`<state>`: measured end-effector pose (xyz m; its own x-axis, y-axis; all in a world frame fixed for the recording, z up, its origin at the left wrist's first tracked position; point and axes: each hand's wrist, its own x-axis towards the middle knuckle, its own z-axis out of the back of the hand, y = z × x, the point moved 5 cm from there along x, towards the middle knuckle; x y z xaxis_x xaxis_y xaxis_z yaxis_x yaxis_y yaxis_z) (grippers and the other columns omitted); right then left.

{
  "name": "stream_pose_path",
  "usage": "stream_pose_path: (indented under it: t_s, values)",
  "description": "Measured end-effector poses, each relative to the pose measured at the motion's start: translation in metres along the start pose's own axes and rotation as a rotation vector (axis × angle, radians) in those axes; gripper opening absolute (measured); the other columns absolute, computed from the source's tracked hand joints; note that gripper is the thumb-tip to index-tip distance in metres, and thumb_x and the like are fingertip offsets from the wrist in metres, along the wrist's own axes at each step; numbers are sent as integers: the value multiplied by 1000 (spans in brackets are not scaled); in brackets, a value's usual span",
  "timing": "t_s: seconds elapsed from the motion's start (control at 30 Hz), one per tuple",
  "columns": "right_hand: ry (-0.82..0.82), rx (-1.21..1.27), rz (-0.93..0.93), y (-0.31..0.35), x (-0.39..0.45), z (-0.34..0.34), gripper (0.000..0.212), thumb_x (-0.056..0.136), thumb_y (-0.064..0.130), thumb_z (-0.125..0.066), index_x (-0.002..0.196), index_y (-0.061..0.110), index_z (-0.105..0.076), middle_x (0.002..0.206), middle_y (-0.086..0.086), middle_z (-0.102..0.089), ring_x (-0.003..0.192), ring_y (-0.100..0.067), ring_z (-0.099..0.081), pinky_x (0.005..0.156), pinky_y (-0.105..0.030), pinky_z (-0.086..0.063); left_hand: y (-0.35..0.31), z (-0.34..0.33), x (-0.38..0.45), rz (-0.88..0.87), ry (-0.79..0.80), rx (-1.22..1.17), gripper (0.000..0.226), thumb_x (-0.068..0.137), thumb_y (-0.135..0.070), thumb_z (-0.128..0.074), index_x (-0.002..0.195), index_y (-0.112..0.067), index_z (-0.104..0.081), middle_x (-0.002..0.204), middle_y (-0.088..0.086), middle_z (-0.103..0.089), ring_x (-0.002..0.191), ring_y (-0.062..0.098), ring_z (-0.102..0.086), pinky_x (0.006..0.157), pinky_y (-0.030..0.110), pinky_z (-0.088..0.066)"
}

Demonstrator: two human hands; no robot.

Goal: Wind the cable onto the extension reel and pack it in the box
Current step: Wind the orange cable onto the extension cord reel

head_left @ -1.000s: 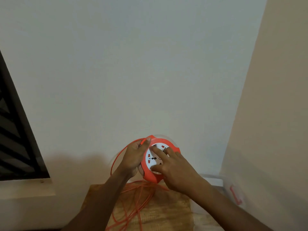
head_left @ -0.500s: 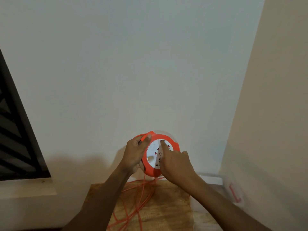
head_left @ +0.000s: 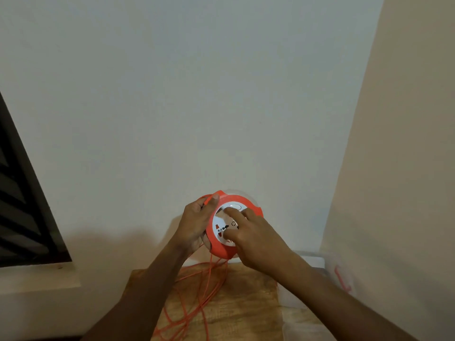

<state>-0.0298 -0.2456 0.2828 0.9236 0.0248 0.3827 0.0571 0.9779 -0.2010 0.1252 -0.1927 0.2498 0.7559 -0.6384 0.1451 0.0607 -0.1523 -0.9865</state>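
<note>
Reel (head_left: 235, 225) face turned since before

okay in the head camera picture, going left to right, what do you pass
dark window → left hand → orange reel → right hand → clear plastic box

Two bare forearms are seen entering from six o'clock, uncovered to the frame's edge. No sleeve, ring, watch or glove is worn on the left hand (head_left: 194, 223) or the right hand (head_left: 256, 238); the nails are kept short.
</note>
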Motion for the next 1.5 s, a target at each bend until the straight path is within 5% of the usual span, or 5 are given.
stream_pose_path:
  t_s: [0.4,0.7,1.03,1.27,1.5]
  values:
    - [108,-256,168,0,3,5,42,81,23,-76,122,25,-66,153,-14,-35,129,-42,-41,97,-57,-44,-7,6,-1,20,69,-6,49,86,-53,-65,124,-22,-70,111,5,-81,94,32,-80,78,48,-66]
    - [207,-272,-191,-10,23,-10,88,91,42,-61,154,23,-3,144,-25,-42,124,-44,-48,106,-53,-36,-14,4,-2,-51,-5,-11,39,82,-56,-65,114,-33,-72,106,-5,-82,89,25,-81,68,36,-66]
    - [67,1247,-796,-19,16,-36,94,82,21,-74,154,24,-13,141,1,-49,103,-12,-55,55,-10,-47,-13,6,1,-80,-78,-57,19,98,-42,-63,107,-31,-75,101,-1,-83,88,25,-81,63,32,-65]
    - [-186,165,-306,-34,9,1,44,83,31,-70,125,22,-61,114,-4,-71,98,-24,-68,80,-34,-55,-7,8,1,-44,-21,-78,29,93,-48,-63,111,-29,-74,106,4,-82,89,30,-81,65,36,-65]
    - [2,-67,133,-15,17,-6,71,70,27,-86,134,22,-55,143,-10,-51,125,-36,-52,98,-52,-47,-7,1,2,-69,59,-17,33,88,-54,-62,113,-36,-74,109,-2,-81,96,28,-79,73,39,-66]
